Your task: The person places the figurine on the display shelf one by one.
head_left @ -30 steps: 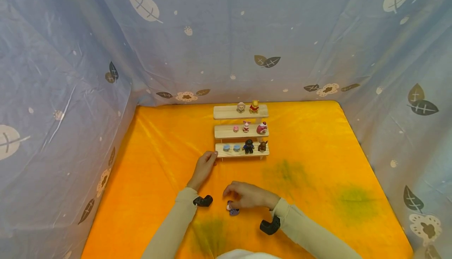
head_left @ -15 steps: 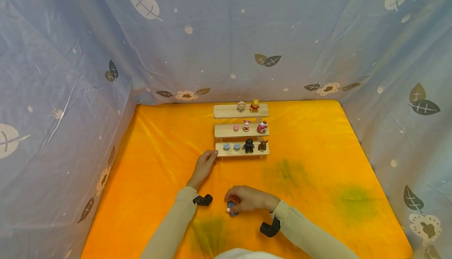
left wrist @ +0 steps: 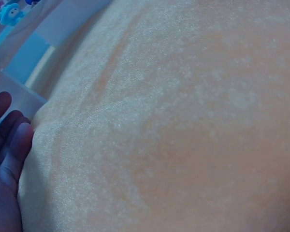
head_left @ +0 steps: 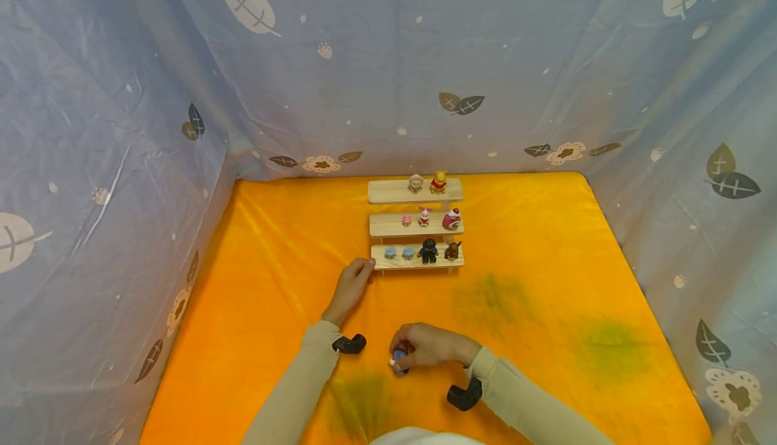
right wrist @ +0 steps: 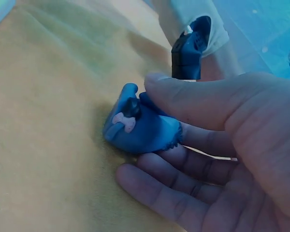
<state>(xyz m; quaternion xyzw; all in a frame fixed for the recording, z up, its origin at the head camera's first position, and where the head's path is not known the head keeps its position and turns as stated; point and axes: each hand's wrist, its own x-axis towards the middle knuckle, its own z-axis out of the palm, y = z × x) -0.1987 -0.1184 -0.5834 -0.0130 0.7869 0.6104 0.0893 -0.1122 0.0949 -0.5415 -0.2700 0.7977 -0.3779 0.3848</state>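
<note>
My right hand [head_left: 427, 344] holds a small blue donkey figurine [right wrist: 147, 129] low over the orange cloth, its thumb on one side and fingertips on the other. In the right wrist view a pink bow shows near the donkey's dark tail tip. My left hand [head_left: 350, 290] rests with its fingertips at the left end of the lowest wooden shelf [head_left: 394, 264]. Its relaxed fingers [left wrist: 20, 140] lie beside a shelf leg in the left wrist view; the rest of that hand is cut off there.
On the lowest shelf stand two light-blue figures [head_left: 398, 253], a dark-clothed figure [head_left: 428, 251] and a brown figure [head_left: 452, 251]. The middle shelf [head_left: 385, 224] and top shelf [head_left: 388, 192] bear more figurines. Patterned curtains [head_left: 388, 61] surround the orange cloth [head_left: 291, 243].
My right hand has come down and toward me onto the donkey figurine, which lay on the cloth, and has closed its fingers and turned it. The left hand has stayed at the shelf.
</note>
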